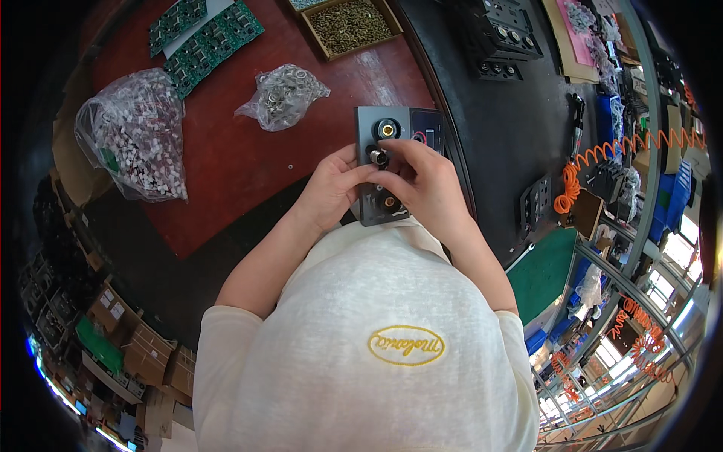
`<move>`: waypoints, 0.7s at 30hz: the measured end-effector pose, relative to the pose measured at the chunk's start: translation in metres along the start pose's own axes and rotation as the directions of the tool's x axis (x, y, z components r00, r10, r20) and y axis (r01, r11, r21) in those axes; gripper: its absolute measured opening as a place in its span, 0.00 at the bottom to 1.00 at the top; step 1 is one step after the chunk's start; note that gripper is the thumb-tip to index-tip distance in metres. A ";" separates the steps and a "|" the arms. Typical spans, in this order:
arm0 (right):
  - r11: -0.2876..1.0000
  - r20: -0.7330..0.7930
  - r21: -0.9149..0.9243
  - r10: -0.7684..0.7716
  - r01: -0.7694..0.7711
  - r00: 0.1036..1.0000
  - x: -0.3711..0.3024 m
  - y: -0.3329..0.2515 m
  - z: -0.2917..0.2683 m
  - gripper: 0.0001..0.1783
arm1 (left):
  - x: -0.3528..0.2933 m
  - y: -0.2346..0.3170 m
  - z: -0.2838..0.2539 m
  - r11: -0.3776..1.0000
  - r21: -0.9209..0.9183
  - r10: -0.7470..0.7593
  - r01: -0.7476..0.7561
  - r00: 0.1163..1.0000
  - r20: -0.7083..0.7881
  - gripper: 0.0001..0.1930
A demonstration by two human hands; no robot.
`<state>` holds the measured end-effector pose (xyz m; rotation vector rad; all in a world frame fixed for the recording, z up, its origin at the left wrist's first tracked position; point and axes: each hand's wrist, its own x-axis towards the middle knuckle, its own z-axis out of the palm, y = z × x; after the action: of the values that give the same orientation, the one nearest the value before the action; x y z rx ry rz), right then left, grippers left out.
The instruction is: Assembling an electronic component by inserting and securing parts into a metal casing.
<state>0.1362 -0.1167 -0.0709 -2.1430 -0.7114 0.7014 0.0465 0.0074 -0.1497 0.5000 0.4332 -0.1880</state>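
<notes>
A dark grey panel [367,124] with round sockets stands close in front of my body. Near its top is a black round socket [388,129] with a brass-coloured centre; another brass-centred socket [389,202] sits lower down. My left hand [327,188] is closed at the panel's left edge, its thumb reaching toward the middle. From the right, my right hand [433,184] pinches a small cylindrical metal connector [379,157] at the panel's face. My fingers partly cover the connector and the panel's middle. A dark blue printed section [428,122] shows along the panel's right side.
On the red tabletop [233,162] lie a bag of white connectors [139,139], a bag of metal rings [284,96], green circuit boards [218,45] and a box of brass-coloured parts [350,30]. Black housings [501,38] and an orange coiled hose [568,184] are to the right.
</notes>
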 end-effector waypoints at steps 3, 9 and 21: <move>0.978 -0.064 -0.084 -0.195 0.189 0.979 -0.004 0.010 -0.007 0.17 | -0.003 0.001 -0.002 0.999 -0.052 -0.002 0.002 1.000 0.003 0.15; 0.923 -0.035 -0.255 -0.307 0.288 0.951 0.001 0.005 -0.006 0.15 | -0.009 0.001 0.002 0.999 -0.039 -0.023 0.024 1.000 0.019 0.16; 0.913 -0.166 -0.374 -0.242 0.165 0.956 -0.003 -0.002 0.017 0.09 | -0.015 -0.002 0.008 0.997 0.055 0.056 -0.054 0.998 -0.029 0.16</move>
<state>0.1218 -0.1097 -0.0785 -2.3763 -0.9907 0.2387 0.0358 0.0025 -0.1374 0.5678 0.4450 -0.1397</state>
